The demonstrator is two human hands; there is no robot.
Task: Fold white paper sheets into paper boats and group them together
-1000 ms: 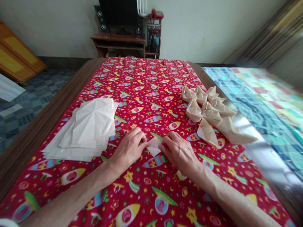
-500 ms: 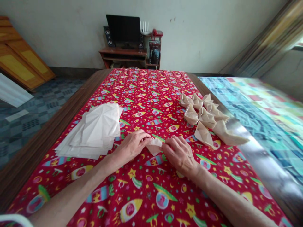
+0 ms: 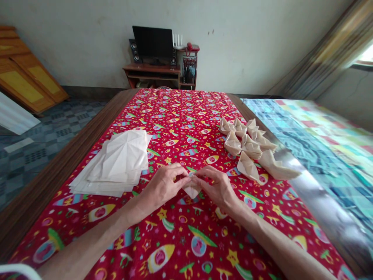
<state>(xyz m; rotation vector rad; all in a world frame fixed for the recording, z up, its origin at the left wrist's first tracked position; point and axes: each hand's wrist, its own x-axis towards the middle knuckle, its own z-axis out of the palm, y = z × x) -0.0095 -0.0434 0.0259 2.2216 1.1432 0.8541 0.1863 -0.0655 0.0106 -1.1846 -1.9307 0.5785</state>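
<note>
A small folded piece of white paper [image 3: 192, 191] lies on the red patterned cloth [image 3: 186, 229], its point toward me. My left hand [image 3: 170, 179] pinches its upper left part between thumb and fingers. From the other side, my right hand [image 3: 215, 183] pinches the upper right part, with both sets of fingertips close together at the middle. The fingers cover the paper's upper edge. Left of my hands is a stack of creased white paper sheets [image 3: 124, 155]. To the right stand several folded paper shapes [image 3: 252, 147], cream-coloured with pointed tips.
The cloth covers a long dark wooden table [image 3: 96, 120]. Beyond its far end, a desk [image 3: 151, 70] holds a monitor [image 3: 153, 42], speakers and a red telephone [image 3: 192, 47]. A bed with a checked cover [image 3: 329, 147] is at the right, a wooden cabinet [image 3: 29, 74] at the left.
My hands have come closer together over the folded paper. Fingertips that were at its two sides now pinch near the middle of its upper edge.
</note>
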